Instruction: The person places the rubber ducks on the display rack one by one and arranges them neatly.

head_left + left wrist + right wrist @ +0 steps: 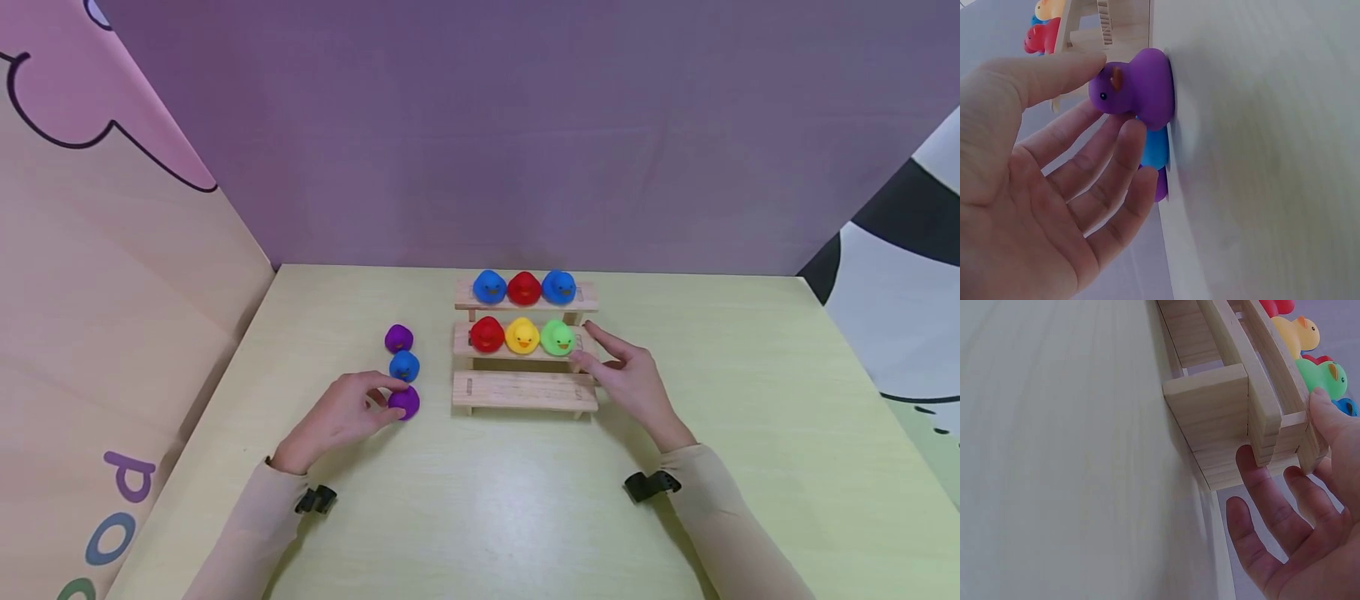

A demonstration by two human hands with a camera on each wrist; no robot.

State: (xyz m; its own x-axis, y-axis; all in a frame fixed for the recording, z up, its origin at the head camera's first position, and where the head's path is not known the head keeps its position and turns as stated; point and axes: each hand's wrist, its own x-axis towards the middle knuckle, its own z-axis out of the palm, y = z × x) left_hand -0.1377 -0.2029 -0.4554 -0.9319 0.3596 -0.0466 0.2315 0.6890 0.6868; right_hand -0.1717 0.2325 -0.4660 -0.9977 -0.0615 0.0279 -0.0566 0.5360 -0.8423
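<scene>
My left hand [348, 412] has its thumb and fingers about a purple rubber duck [1147, 87], pinching it where it sits on the table. A blue duck [403, 366] and a second purple duck [398, 337] stand in line behind it. My right hand [633, 383] holds the right end of the three-step wooden rack [525, 390], thumb and index at the middle step. Beside that thumb sits a green duck [557, 337], in a row with a yellow duck [522, 336] and a red duck [487, 335]. The lowest step is bare.
On the top step sit a blue duck [490, 287], a red duck [524, 288] and another blue duck [558, 287]. The pale table [495, 517] meets a purple wall [525, 150] at the back. Printed panels stand at left and right.
</scene>
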